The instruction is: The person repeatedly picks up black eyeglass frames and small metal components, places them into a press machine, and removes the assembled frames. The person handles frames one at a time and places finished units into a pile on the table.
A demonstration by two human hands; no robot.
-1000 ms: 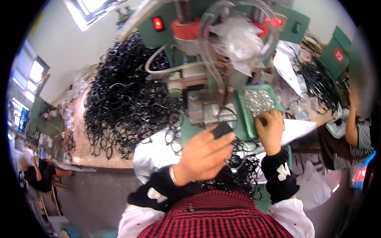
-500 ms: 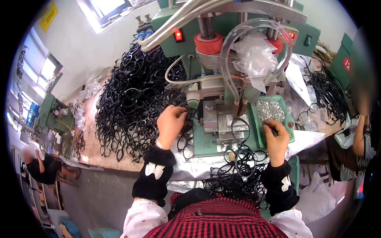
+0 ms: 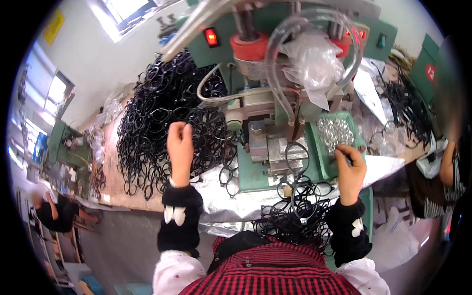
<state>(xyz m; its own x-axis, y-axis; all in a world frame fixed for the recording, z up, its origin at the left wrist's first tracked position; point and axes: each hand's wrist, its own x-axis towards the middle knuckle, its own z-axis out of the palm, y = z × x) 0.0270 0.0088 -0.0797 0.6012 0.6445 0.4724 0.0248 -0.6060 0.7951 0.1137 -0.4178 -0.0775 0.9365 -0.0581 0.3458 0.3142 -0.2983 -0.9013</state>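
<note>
Left hand (image 3: 180,147) fingers curled in black eyeglass-frame heap (image 3: 162,123), right hand (image 3: 350,167) pinching at tray of small metal parts (image 3: 335,132)

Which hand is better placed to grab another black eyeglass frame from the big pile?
Left. The left hand already reaches into the big pile of black frames. The right hand is across the green machine, at the tray of small metal parts.

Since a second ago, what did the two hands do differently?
The left hand let go of a small dark piece it held near the body and reached out to the big heap of black plastic eyeglass frames. The right hand stayed at the green tray of small shiny metal parts. The green press machine did not move.
</note>
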